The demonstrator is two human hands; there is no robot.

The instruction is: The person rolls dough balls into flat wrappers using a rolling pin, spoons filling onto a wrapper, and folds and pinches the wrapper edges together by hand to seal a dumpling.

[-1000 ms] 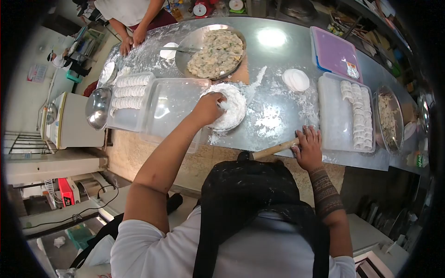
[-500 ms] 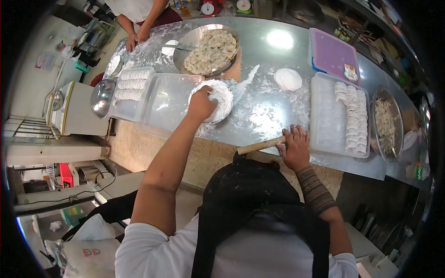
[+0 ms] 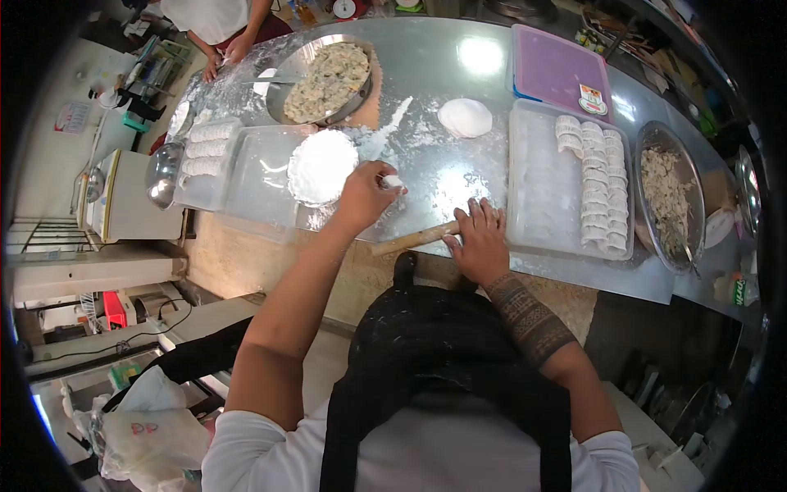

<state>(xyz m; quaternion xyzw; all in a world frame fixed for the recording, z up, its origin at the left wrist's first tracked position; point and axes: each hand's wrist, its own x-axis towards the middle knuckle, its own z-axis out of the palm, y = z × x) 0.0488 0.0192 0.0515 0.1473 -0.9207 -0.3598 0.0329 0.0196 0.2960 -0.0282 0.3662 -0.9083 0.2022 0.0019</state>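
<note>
My left hand (image 3: 369, 195) is closed, pinching a small white floured lump of dough (image 3: 393, 181) just above the table. Left of it stands a round bowl of flour (image 3: 323, 168). My right hand (image 3: 480, 239) rests over the right end of a wooden rolling pin (image 3: 416, 238), its thumb along the pin and its fingers stretched onto the metal. The pin lies aslant near the table's front edge. Beyond both hands sits a flat round stack of floured dough wrappers (image 3: 465, 118).
Right of my right hand is a plastic tray of pleated dumplings (image 3: 604, 193), then a metal bowl of filling (image 3: 668, 193). A large pan of filling (image 3: 328, 82) stands at the back left, near another person's hands (image 3: 225, 57). A purple lid (image 3: 560, 72) lies behind the tray.
My left hand has come out of the flour bowl and moved right, now with the dough lump in its fingers. My right hand stays on the rolling pin. The view has shifted slightly.
</note>
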